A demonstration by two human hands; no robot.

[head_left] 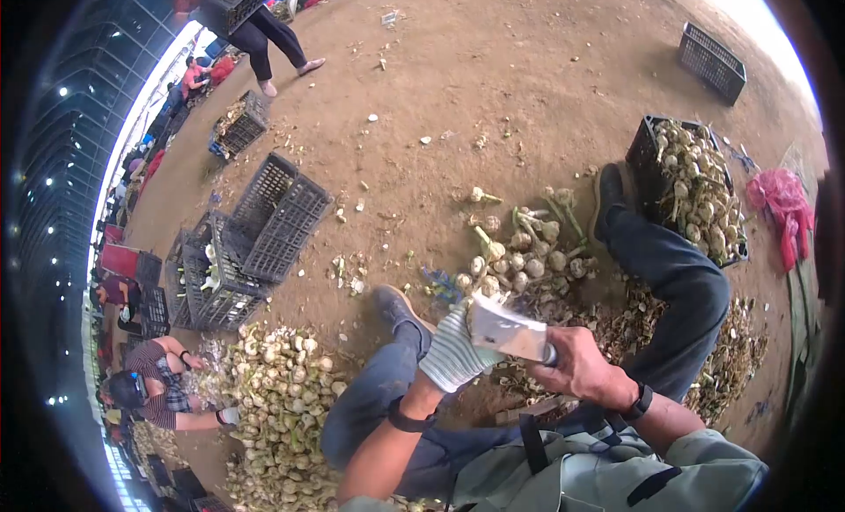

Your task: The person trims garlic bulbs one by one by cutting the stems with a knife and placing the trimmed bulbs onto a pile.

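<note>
Gripping a broad-bladed knife (509, 332), right hand (576, 364) is bare, fingers wrapped tight around the handle, blade pointing left across the front of the other hand. Left hand (458, 349) wears a striped knit glove (444, 364), fingers bent up behind the blade; can't tell how far open it is or what it has hold of, blade hides it. Knife sits mid-scene, above the ground between the wearer's legs. Garlic heads (528, 252) with stalks lie in a loose heap on the dirt floor (475, 81), just beyond the hands, between the two shoes. Right of that, a black crate (648, 160) heaped with garlic stands just beside the right shoe (610, 195), with a pink bag (779, 199) on its right. Dry scraps (722, 358) are spread around the right leg. Big garlic pile (277, 380) on the near left, next to the left leg; a seated person in a striped top (163, 384) is at its left edge. More black crates (289, 226) stand behind that pile. Far left, a standing person in dark trousers (273, 41) carries a crate. Another crate (711, 65) is far right.
</note>
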